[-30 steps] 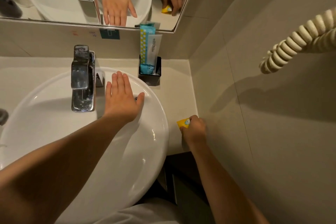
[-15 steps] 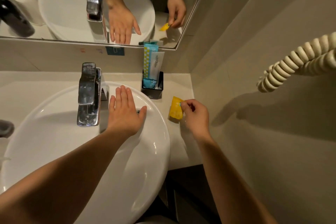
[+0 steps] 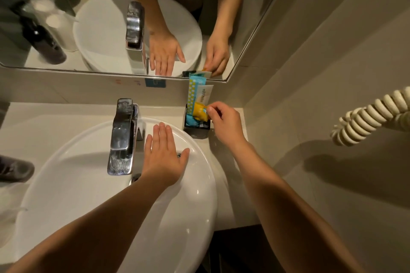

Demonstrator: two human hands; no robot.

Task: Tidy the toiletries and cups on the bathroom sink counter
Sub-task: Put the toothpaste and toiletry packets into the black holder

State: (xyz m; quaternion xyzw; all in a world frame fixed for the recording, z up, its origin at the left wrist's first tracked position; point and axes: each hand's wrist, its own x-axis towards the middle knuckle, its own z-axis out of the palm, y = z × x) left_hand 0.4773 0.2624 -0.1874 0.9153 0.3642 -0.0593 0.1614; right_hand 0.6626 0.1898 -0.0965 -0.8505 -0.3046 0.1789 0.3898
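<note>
Right of centre in the frame, a small yellow plastic sachet sits pinched in the right hand, its long axis slanting down into the black square holder just below it, beside the blue dotted packet. Further left, the left hand lies flat and empty on the white basin rim.

left hand lies flat, palm down, fingers together and straight, thumb spread to the side, forearm reaching in from the lower left. right hand is raised, wrist bent, thumb and forefinger pinched together, forearm stretched in from the lower right.
</note>
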